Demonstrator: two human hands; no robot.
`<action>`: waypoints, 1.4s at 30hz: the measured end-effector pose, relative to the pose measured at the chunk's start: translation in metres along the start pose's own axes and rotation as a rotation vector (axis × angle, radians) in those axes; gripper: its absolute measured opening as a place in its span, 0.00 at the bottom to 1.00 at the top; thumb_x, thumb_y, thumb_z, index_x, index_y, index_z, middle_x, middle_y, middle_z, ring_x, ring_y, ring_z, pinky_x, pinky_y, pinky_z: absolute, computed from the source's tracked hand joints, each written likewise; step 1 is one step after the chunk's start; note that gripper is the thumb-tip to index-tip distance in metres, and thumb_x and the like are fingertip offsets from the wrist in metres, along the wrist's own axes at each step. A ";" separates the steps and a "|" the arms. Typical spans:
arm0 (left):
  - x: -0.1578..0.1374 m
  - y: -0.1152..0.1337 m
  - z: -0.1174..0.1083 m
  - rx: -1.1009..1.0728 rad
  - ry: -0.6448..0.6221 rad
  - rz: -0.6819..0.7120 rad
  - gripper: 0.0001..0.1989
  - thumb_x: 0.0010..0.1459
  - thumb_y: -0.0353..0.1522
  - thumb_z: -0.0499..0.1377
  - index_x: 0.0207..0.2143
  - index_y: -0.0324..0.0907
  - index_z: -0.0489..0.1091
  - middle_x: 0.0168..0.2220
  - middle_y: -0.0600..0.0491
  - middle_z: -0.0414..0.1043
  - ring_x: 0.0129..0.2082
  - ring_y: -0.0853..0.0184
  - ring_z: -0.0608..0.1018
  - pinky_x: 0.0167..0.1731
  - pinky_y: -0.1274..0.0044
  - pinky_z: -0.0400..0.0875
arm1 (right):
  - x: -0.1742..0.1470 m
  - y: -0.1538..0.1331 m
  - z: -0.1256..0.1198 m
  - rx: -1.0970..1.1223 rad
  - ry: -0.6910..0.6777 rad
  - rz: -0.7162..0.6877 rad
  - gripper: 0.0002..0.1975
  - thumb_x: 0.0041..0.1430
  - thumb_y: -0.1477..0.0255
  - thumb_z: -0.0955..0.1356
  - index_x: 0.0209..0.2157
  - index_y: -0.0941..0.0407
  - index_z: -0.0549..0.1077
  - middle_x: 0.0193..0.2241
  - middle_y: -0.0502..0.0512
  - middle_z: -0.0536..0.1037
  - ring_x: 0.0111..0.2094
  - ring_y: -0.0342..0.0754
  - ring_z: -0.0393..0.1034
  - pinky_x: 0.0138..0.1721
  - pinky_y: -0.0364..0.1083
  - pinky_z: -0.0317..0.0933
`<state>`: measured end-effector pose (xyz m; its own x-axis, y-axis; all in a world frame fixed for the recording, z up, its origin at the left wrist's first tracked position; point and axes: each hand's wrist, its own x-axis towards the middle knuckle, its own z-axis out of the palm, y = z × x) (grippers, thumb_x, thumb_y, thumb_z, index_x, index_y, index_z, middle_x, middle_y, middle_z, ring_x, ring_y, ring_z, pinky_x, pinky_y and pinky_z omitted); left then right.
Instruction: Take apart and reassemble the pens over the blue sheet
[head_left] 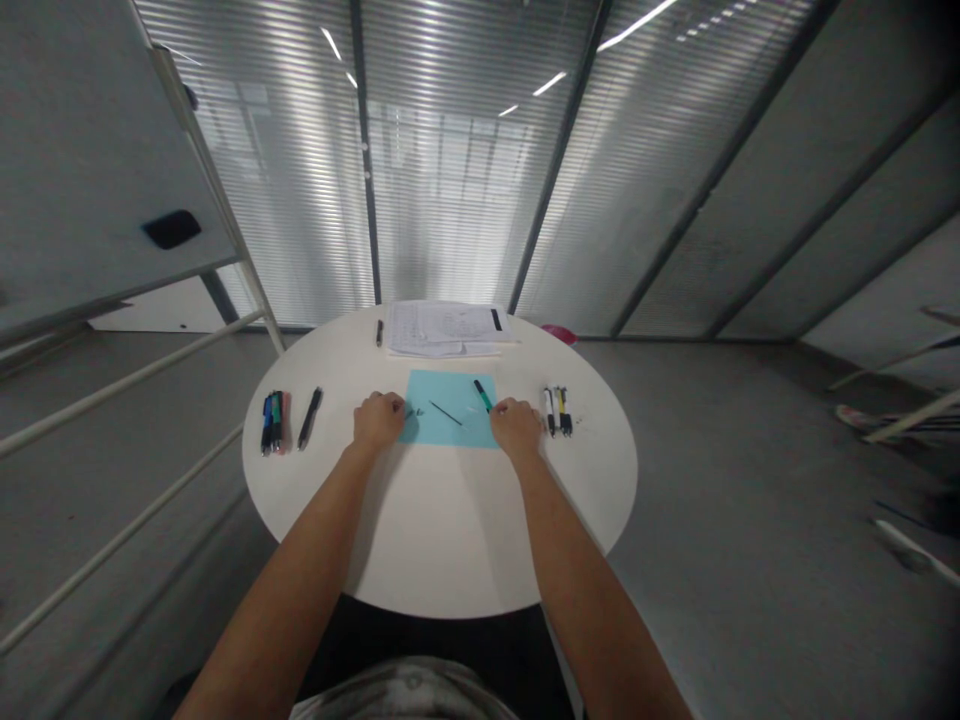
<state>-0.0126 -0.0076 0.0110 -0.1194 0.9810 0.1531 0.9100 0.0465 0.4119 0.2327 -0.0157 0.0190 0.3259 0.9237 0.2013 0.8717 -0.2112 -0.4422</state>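
Note:
A light blue sheet (450, 434) lies on the round white table, between my two hands. My right hand (517, 425) is closed at the sheet's right edge, its fingertips on the lower end of a green and black pen barrel (482, 394). At the left edge my left hand (379, 418) is closed in a pinch; what sits in its fingertips is too small to make out. Beside those fingertips, small dark bits (419, 412) rest on the sheet. A thin dark pen refill (446, 413) lies slantwise in the middle of the sheet, apart from both hands.
Several pens (274, 422) lie together at the table's left, with a single black pen (309, 418) alongside. More pens (558, 411) lie right of my right hand. Papers (446, 328) and a short dark pen (379, 333) occupy the far side. A whiteboard frame (255, 290) stands left.

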 end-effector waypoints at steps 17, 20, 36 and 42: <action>0.013 -0.024 -0.006 -0.241 -0.100 0.057 0.16 0.56 0.32 0.52 0.44 0.40 0.75 0.39 0.47 0.78 0.39 0.63 0.77 0.41 0.76 0.67 | -0.003 0.003 0.001 -0.031 0.044 -0.143 0.14 0.58 0.66 0.64 0.45 0.51 0.72 0.44 0.58 0.73 0.47 0.54 0.63 0.47 0.51 0.54; 0.014 -0.024 -0.003 -0.247 -0.106 0.104 0.17 0.55 0.31 0.52 0.43 0.39 0.76 0.41 0.44 0.77 0.40 0.61 0.77 0.41 0.74 0.66 | -0.006 0.001 0.004 -0.071 0.061 -0.204 0.14 0.60 0.65 0.63 0.47 0.50 0.71 0.44 0.57 0.72 0.48 0.53 0.62 0.47 0.50 0.53; 0.015 -0.025 0.007 -0.226 -0.089 0.139 0.15 0.54 0.31 0.53 0.41 0.42 0.76 0.39 0.45 0.78 0.37 0.60 0.77 0.37 0.75 0.66 | 0.005 0.004 0.017 -0.024 0.150 -0.193 0.19 0.62 0.79 0.56 0.52 0.59 0.66 0.47 0.64 0.67 0.46 0.52 0.65 0.44 0.47 0.56; 0.017 -0.027 0.012 -0.241 -0.079 0.143 0.14 0.53 0.31 0.54 0.40 0.44 0.77 0.41 0.45 0.77 0.40 0.59 0.77 0.39 0.73 0.66 | -0.003 -0.011 0.013 -0.068 0.081 -0.274 0.13 0.62 0.74 0.59 0.48 0.59 0.66 0.43 0.62 0.73 0.44 0.52 0.67 0.44 0.47 0.55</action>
<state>-0.0346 0.0101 -0.0079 0.0436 0.9864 0.1584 0.7940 -0.1305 0.5938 0.2176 -0.0116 0.0115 0.1010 0.9214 0.3753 0.9528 0.0191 -0.3031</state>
